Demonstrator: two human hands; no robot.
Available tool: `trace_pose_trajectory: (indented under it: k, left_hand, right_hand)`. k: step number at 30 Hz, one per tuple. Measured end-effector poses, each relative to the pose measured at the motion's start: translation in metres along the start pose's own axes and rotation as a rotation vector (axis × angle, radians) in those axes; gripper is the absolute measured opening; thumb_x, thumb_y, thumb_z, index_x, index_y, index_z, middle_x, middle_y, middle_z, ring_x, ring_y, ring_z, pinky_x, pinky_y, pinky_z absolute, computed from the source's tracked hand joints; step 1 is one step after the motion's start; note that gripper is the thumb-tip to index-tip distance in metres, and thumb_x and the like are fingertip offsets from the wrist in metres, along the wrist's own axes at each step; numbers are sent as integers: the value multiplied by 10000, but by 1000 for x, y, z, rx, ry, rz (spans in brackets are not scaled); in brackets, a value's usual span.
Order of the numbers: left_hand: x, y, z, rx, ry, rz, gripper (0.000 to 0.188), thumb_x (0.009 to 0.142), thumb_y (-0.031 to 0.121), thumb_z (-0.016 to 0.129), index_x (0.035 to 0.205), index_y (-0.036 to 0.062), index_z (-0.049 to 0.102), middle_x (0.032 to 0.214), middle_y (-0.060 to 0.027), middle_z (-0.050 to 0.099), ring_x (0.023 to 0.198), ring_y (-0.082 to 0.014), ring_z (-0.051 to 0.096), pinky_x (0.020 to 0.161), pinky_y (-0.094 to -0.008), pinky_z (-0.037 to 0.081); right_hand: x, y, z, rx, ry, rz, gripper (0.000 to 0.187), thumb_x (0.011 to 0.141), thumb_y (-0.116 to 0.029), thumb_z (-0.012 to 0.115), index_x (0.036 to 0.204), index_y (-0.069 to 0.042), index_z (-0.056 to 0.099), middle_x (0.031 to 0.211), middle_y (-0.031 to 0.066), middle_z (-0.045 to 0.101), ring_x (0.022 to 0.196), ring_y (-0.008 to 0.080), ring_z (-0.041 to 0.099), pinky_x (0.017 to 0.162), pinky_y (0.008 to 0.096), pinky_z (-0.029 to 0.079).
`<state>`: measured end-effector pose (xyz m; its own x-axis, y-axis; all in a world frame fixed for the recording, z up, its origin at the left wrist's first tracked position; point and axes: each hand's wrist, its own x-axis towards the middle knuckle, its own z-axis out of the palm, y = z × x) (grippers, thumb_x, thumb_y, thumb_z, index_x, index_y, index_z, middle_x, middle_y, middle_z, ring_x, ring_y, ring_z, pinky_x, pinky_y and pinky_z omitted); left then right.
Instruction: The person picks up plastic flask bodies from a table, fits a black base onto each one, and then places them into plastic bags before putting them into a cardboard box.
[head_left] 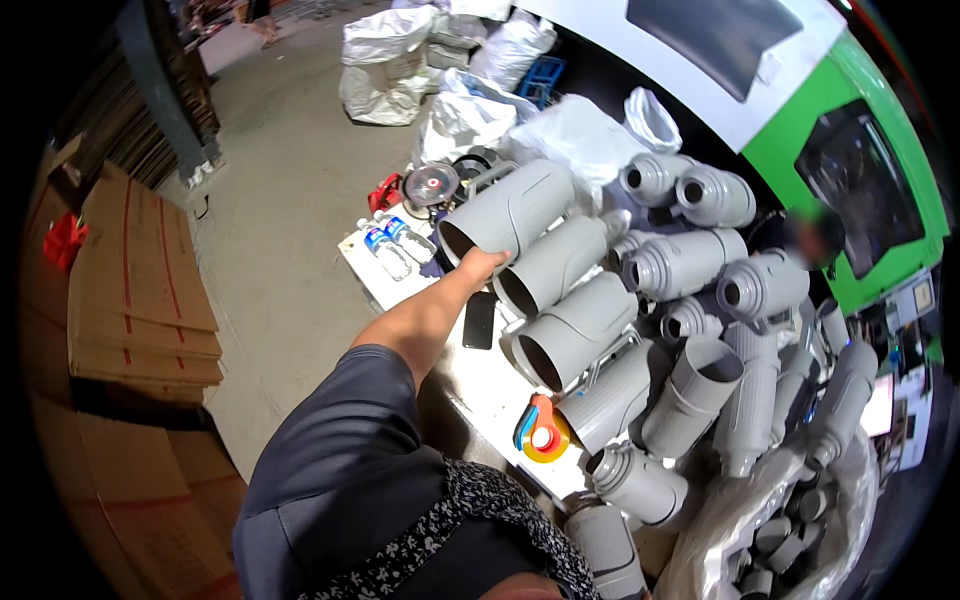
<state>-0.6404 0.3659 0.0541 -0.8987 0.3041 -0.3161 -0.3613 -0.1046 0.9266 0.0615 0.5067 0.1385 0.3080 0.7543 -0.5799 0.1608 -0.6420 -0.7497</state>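
Observation:
My left hand reaches across the table to the open rim of a large grey plastic flask shell with a side handle, lying on its side. The hand is closed at the rim with the thumb outside; the other fingers are mostly hidden. Below it lie more shells, a second and a third, their dark openings turned toward me. A black phone rests on the table just under my wrist. My right hand is out of view.
Two water bottles lie at the table's left corner. A tape roll sits at the near edge. Narrow-necked grey flask bodies crowd the right. A plastic-lined container holds grey parts. Cardboard stacks stand left; white sacks behind.

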Motion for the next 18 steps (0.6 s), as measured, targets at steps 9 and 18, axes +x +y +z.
trace_pose_trajectory:
  k: [9, 18]
  left_hand:
    - [-19, 31, -32, -615, -215, -20, 437, 801, 28, 605, 1188, -32, 412, 1113, -173, 529, 999, -295, 556, 853, -446, 468]
    - [12, 28, -8, -498, 147, -89, 514, 755, 216, 695, 1109, -42, 426, 1086, -198, 512, 1032, -323, 501, 829, -507, 420]
  right_hand:
    - [21, -24, 46, -56, -144, -76, 550, 822, -373, 457, 1178, 46, 464, 1178, 174, 498, 1066, 282, 484, 911, 400, 372]
    - [37, -25, 37, -51, -199, -97, 538, 825, -364, 465, 1157, 59, 479, 1151, 184, 514, 1033, 299, 512, 892, 416, 393]
